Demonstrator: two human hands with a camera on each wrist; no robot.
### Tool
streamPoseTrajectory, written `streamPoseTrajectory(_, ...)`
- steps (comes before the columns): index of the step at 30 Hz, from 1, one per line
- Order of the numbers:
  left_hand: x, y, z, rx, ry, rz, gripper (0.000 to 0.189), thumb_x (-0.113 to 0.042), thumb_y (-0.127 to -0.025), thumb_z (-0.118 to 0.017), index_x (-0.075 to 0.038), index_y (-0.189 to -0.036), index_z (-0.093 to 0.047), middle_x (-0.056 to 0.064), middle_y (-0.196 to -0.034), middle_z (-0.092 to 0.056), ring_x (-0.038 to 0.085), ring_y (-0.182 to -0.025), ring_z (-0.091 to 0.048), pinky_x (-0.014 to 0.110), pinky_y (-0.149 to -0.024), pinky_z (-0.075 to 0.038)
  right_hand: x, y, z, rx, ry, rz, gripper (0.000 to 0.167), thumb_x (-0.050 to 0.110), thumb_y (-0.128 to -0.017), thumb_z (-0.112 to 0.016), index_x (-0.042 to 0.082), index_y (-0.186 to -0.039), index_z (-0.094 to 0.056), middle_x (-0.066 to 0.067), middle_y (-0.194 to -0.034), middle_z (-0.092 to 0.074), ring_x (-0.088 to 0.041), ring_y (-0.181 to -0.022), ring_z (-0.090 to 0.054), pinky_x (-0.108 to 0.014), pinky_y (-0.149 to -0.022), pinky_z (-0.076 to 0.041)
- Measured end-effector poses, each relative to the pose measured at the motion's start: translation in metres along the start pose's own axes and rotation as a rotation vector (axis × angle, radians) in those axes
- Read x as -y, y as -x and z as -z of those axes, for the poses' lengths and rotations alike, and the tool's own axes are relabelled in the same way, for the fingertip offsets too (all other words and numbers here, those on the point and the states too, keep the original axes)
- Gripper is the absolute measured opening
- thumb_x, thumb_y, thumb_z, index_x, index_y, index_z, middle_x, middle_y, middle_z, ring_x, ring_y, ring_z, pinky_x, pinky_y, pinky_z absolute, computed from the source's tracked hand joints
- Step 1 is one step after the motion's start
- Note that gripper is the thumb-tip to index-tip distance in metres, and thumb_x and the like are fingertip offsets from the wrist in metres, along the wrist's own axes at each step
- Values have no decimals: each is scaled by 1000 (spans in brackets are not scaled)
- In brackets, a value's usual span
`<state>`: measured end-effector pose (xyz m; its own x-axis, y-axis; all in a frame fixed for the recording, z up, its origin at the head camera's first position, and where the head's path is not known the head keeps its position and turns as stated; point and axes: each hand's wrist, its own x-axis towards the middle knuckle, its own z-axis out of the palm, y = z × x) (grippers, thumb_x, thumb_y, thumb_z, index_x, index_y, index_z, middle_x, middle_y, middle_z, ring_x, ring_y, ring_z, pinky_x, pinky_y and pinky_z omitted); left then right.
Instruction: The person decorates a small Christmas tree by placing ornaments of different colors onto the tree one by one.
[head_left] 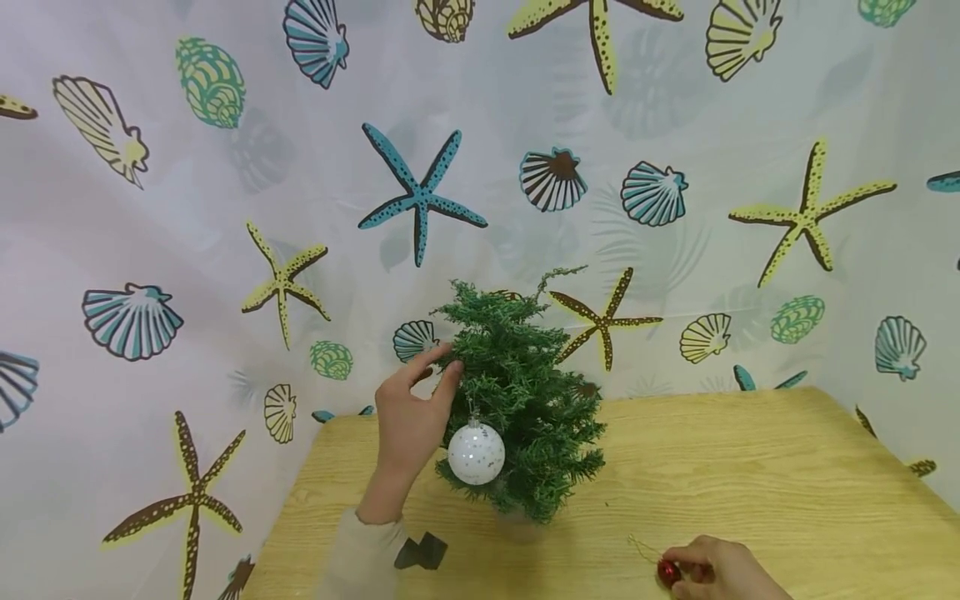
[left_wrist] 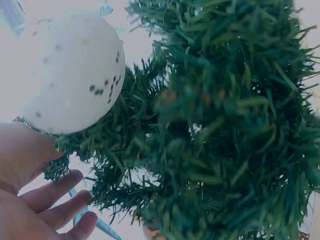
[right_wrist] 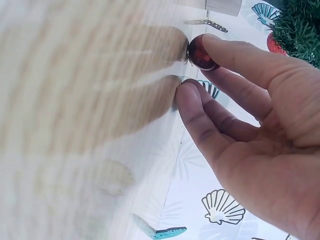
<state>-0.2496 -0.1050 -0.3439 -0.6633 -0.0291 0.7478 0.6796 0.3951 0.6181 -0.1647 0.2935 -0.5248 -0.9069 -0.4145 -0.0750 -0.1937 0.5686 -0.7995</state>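
Observation:
A small artificial Christmas tree (head_left: 517,392) stands on the wooden table. From its left side hangs a large white bauble (head_left: 476,454) with silvery dots. My left hand (head_left: 411,417) is raised at the branches just above that bauble. In the left wrist view its fingers (left_wrist: 65,207) are loosely spread, with a branch tip (left_wrist: 57,167) between them and the thumb. Low at the table's front right, my right hand (head_left: 723,571) holds a small red bauble (head_left: 667,572) in its fingertips, close against the tabletop. A gold string loop (head_left: 641,548) trails from the bauble.
The pale wood table (head_left: 720,467) reaches toward a white curtain (head_left: 510,250) printed with shells and starfish. Beside the left sleeve (head_left: 363,554) lies a dark angular piece (head_left: 422,552). Something round and red (right_wrist: 275,44) shows at the tree's edge in the right wrist view.

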Motion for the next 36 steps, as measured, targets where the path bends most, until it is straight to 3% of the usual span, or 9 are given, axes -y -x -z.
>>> streamPoseTrajectory(3, 8, -4, 5, 16, 25, 9, 32, -9, -95, -79, 0, -125, -76, 19, -128, -75, 39, -123, -69, 57, -100, -57, 1, 0, -1, -11, 14, 6, 45, 13, -94, -78, -18, -124, -67, -3, -98, -67, 7, -78, -49, -18, -65, -46)
streamPoseTrajectory(6, 14, -7, 10, 45, 45, 37, 34, -7, -94, -79, 1, -127, -75, 20, -130, -74, 41, -119, -70, 57, -98, -58, 1, 1, -2, -20, 29, 3, 43, 13, -93, -78, -16, -124, -68, -1, -97, -67, 7, -78, -49, -18, -65, -45)
streamPoseTrajectory(10, 17, -9, 15, 97, 82, 87, 36, -6, -94, -79, 0, -129, -74, 21, -134, -71, 42, -111, -72, 44, -88, -63, 0, 1, -2, -25, 46, 2, 42, 14, -94, -78, -15, -123, -70, 2, -95, -66, 7, -77, -49, -18, -65, -45)
streamPoseTrajectory(15, 15, -10, 19, 131, 125, 116, 37, -4, -94, -78, 1, -131, -73, 23, -139, -68, 45, -106, -73, 25, -77, -62, -1, 1, -2, -26, 44, 6, 42, 15, -94, -78, -14, -123, -70, 2, -96, -66, 8, -78, -49, -18, -65, -46)
streamPoseTrajectory(23, 13, -7, 20, 116, 153, 107, 38, -5, -96, -76, -1, -134, -71, 20, -137, -70, 46, -110, -71, 26, -77, -63, 5, 1, -3, -46, 41, -21, 42, 16, -94, -76, -12, -125, -70, -1, -96, -66, 7, -77, -50, -18, -65, -48)
streamPoseTrajectory(31, 5, -4, 24, 74, 160, 82, 33, -8, -98, -75, -7, -131, -75, 13, -134, -72, 38, -111, -71, 25, -77, -63, 12, -2, -3, -59, 43, -53, 41, 20, -97, -75, -7, -127, -71, 0, -94, -63, 5, -76, -48, -18, -67, -48)
streamPoseTrajectory(36, 1, -1, 27, 55, 152, 76, 32, -8, -98, -75, -9, -129, -76, 12, -133, -73, 28, -110, -72, 25, -76, -63, 20, -1, 0, -82, 54, -23, 42, 19, -98, -75, -8, -130, -69, 0, -98, -67, 7, -79, -53, -19, -68, -52)
